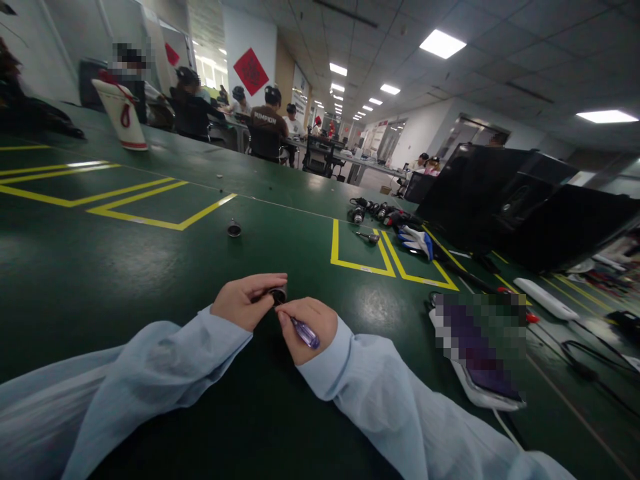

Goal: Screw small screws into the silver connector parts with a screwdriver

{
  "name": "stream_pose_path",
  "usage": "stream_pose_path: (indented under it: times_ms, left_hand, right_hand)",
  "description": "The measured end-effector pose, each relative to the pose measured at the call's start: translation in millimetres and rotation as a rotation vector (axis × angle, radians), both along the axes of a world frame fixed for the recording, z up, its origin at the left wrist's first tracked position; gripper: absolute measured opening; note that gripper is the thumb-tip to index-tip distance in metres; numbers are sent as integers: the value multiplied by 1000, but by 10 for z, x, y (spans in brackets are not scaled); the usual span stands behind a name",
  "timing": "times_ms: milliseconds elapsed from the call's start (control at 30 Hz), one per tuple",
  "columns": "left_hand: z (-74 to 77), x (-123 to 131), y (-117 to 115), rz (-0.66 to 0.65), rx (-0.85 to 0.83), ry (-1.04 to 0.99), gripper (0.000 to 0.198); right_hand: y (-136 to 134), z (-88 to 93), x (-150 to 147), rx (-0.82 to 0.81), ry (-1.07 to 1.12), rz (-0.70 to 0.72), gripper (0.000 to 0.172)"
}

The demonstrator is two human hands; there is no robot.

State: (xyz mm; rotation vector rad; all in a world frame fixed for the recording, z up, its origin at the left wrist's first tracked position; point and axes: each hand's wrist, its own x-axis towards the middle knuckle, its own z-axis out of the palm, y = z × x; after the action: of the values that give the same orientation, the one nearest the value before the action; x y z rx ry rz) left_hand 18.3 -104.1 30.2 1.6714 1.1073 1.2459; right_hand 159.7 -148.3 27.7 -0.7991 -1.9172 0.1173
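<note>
My left hand (246, 300) is closed around a small dark round part (277, 294), holding it just above the green table (100, 267). My right hand (310, 327) is closed on a small screwdriver with a clear purple handle (305, 332); its tip meets the dark part. Both hands touch each other near the table's middle, in light blue sleeves.
Another small round part (233, 229) lies farther out. Yellow tape boxes mark the table; one holds a metal piece (369, 237). Beyond it lie several dark parts (370, 211) and a blue-white glove (417, 241). Black bins (500, 200) stand at right. A white device (480, 380) lies nearby. Seated people work behind.
</note>
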Motion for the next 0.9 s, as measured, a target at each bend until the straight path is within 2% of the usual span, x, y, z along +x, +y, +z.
stream_pose_path:
  times_ms: [100,333,533,700,900]
  left_hand:
    - [-23,-30,37,-3,91,67,27]
    - [-49,-74,93,-43,172,187,29]
    - [-67,-61,115,6,115,165,29]
    - [9,-19,14,10,50,76,31]
    - [-25,-13,35,2,14,10,31]
  right_hand:
    - [-14,-1,-3,50,-86,21,16]
    - [-29,44,-16,38,33,-8,13]
    - [-42,-53,-37,-3,19,-199,12]
    - [38,-139,-9,59,57,-81,19]
    - [20,-32,24,87,50,-2,12]
